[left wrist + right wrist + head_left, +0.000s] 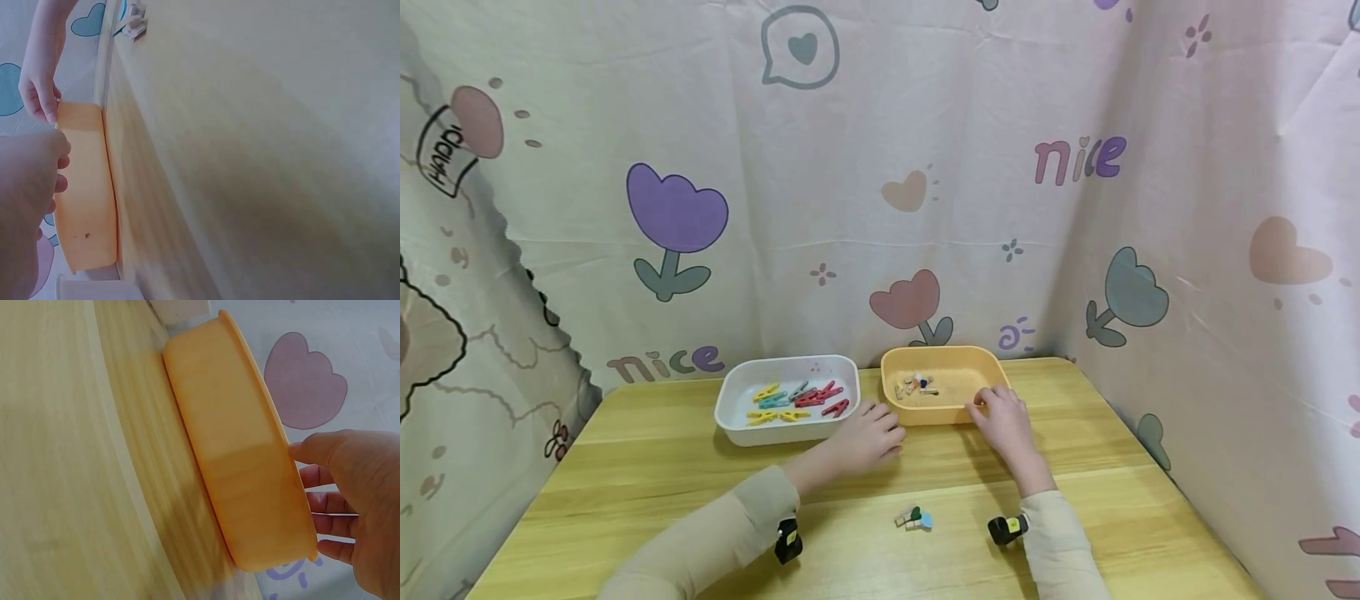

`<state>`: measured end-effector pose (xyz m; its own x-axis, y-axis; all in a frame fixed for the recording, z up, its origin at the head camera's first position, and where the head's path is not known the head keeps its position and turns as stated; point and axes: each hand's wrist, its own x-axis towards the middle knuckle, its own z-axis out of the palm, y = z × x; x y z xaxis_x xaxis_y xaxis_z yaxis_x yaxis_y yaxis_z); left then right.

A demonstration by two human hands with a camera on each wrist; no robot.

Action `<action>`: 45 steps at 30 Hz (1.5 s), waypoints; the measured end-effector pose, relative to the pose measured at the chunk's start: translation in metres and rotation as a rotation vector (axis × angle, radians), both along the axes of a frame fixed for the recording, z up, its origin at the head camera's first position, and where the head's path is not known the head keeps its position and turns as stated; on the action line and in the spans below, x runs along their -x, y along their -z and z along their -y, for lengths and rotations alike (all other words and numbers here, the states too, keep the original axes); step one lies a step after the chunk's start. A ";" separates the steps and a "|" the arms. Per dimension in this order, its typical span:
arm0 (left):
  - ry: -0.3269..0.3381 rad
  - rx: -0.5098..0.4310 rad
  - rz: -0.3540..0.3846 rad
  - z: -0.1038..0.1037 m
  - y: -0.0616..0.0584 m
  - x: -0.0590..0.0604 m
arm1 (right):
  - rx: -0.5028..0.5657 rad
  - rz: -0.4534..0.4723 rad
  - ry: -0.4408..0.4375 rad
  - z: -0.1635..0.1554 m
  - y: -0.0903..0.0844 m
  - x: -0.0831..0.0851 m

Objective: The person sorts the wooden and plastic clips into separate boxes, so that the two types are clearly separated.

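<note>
My right hand (1006, 418) holds the front right rim of an orange tray (951, 415), thumb outside and fingers over the edge. Several small decorated clothespins (917, 385) lie in that tray's left part. Between the two trays, my left hand (867, 435) hovers with loosely bent fingers, nothing visible in them; it overlaps the white tray's front corner in the head view. The white tray (752, 435) contains several yellow, teal and red plastic clothespins (808, 398). In the left wrist view, the left fingers (61, 182) overlap the orange tray's side.
Small wooden clothespins (914, 520) with a green heart and a light blue piece lie on the table (850, 542) between my forearms. A printed curtain (820, 167) hangs behind and on both sides. Black wrist cameras (787, 540) hang beneath both sleeves.
</note>
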<state>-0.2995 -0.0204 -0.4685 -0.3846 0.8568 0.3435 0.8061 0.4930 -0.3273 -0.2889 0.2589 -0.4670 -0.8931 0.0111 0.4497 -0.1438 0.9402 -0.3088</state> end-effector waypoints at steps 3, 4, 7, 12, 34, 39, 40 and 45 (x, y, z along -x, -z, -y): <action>0.012 0.005 -0.016 0.002 0.003 -0.004 | -0.002 0.006 0.000 0.000 0.000 0.000; 0.019 0.009 -0.021 0.003 0.004 -0.005 | -0.002 0.008 0.000 0.000 0.000 0.000; 0.046 0.027 -0.016 0.006 0.007 -0.009 | 0.004 0.016 -0.003 0.000 -0.001 0.000; 0.115 0.050 -0.003 0.010 0.010 -0.016 | 0.012 0.026 -0.003 0.001 -0.001 0.000; 0.336 0.124 -0.066 0.011 0.019 -0.042 | 0.011 0.008 -0.003 0.001 -0.001 -0.002; 0.352 0.128 -0.072 0.006 0.020 -0.045 | 0.011 0.004 -0.002 0.000 -0.001 -0.002; 0.356 0.126 -0.078 0.005 0.020 -0.045 | 0.009 0.005 -0.002 0.000 0.000 -0.002; 0.363 0.119 -0.091 0.001 0.023 -0.045 | 0.007 0.014 -0.003 0.001 -0.001 -0.002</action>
